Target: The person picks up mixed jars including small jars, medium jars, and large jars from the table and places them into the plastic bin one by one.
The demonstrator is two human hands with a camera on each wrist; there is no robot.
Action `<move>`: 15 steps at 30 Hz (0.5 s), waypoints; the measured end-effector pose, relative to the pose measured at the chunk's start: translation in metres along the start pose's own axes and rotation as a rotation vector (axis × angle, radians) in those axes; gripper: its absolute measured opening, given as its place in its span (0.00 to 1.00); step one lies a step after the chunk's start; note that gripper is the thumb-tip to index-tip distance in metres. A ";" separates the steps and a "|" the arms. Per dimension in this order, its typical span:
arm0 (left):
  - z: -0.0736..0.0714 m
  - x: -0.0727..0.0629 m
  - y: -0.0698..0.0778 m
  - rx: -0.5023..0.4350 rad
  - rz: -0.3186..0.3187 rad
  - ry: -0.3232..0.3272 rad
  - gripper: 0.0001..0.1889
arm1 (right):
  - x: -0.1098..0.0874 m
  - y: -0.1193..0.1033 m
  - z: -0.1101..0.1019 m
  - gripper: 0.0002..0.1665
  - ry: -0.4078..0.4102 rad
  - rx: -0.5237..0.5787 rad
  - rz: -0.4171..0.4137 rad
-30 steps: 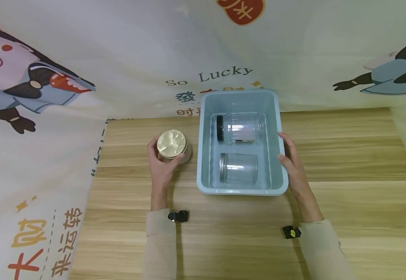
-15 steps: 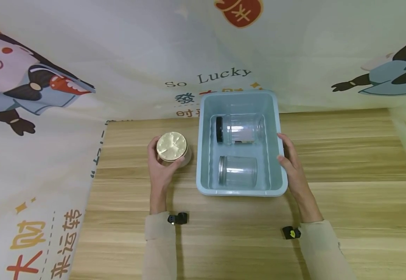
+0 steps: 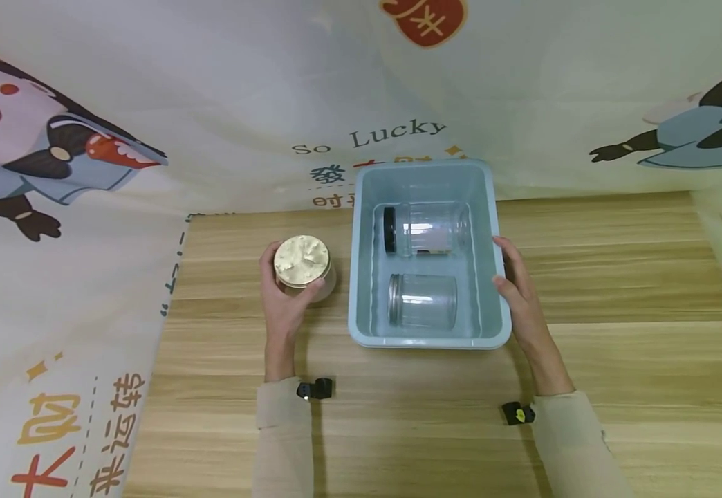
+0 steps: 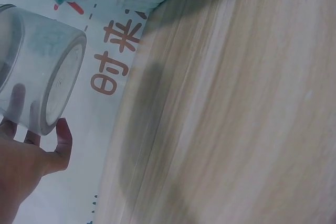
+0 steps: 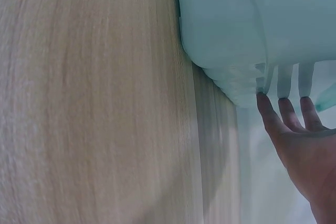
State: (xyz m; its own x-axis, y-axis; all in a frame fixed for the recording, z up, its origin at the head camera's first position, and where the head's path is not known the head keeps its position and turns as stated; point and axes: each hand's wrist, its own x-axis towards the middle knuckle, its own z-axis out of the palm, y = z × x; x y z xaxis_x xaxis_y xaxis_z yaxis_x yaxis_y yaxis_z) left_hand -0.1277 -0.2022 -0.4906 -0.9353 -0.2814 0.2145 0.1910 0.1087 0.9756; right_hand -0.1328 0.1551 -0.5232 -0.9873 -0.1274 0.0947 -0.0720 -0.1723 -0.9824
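In the head view my left hand (image 3: 283, 297) grips a clear jar with a gold-coloured metal lid (image 3: 301, 260), left of the light blue plastic bin (image 3: 361, 290). The left wrist view looks at the clear jar (image 4: 50, 72) from its base, fingers and thumb around its side; it is raised off the table. On the bin's right side rests my right hand (image 3: 519, 294), thumb and index tip at the rim. Its other fingertips touch the outer wall in the right wrist view, fairly straight. Inside the bin lie a black-lidded clear jar (image 3: 432, 228) and a silver-lidded clear jar (image 3: 426, 301), both sideways.
A wood-grain table (image 3: 411, 422) lies under everything. Behind it and along both sides hangs a pale printed cloth (image 3: 243, 104) with cartoon figures and lettering. The bin stands close to the back cloth. Each wrist carries a small black camera (image 3: 317, 389).
My left hand has shifted slightly left and toward me with the gold-lidded jar. The bin, the two jars in it and my right hand stay nearly where they were.
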 end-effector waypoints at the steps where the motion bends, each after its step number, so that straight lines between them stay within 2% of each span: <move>1: 0.000 0.000 0.000 0.006 0.002 -0.003 0.46 | 0.000 0.000 0.000 0.34 0.001 0.003 -0.002; 11: 0.002 0.001 0.004 0.006 -0.003 -0.025 0.46 | 0.000 0.001 -0.002 0.34 0.000 0.016 -0.017; 15: 0.001 0.001 0.008 0.061 0.025 -0.042 0.46 | -0.001 0.002 -0.001 0.34 -0.011 0.031 -0.031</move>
State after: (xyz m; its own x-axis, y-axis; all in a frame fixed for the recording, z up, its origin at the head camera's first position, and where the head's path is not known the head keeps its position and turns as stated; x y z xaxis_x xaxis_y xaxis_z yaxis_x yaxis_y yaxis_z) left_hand -0.1270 -0.2005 -0.4825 -0.9426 -0.2376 0.2348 0.1968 0.1729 0.9651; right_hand -0.1320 0.1554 -0.5257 -0.9830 -0.1324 0.1274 -0.0983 -0.2069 -0.9734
